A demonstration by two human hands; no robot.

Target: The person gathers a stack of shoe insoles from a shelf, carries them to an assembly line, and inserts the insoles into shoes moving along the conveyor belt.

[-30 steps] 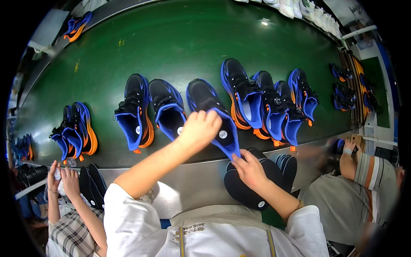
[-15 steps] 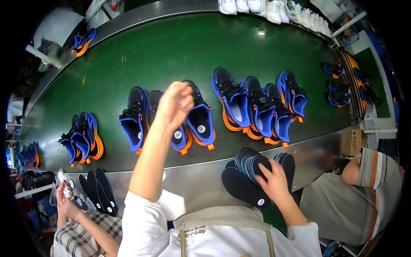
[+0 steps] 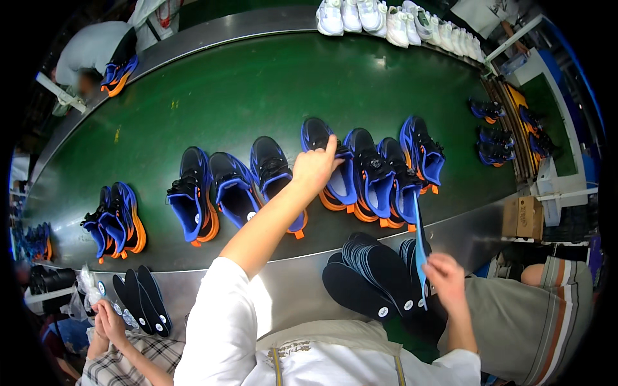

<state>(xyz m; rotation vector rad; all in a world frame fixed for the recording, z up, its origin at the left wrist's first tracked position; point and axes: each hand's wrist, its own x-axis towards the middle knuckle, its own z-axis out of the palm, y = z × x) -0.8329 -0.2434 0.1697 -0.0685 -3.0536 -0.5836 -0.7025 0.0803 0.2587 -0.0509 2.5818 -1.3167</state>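
Green conveyor belt (image 3: 212, 96): left hand (image 3: 315, 168) outstretched, fingers gripping blue shoe (image 3: 331, 170); right hand (image 3: 445, 280) pinching blue insole (image 3: 418, 241)

Green conveyor belt (image 3: 257, 83), steel rim. Blue-and-orange shoes (image 3: 380, 174) lie in clusters across its middle, left and right; white shoes (image 3: 386, 16) line the far edge.

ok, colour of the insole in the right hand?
Light blue insole, seen edge-on, held upright by the right hand; head view.
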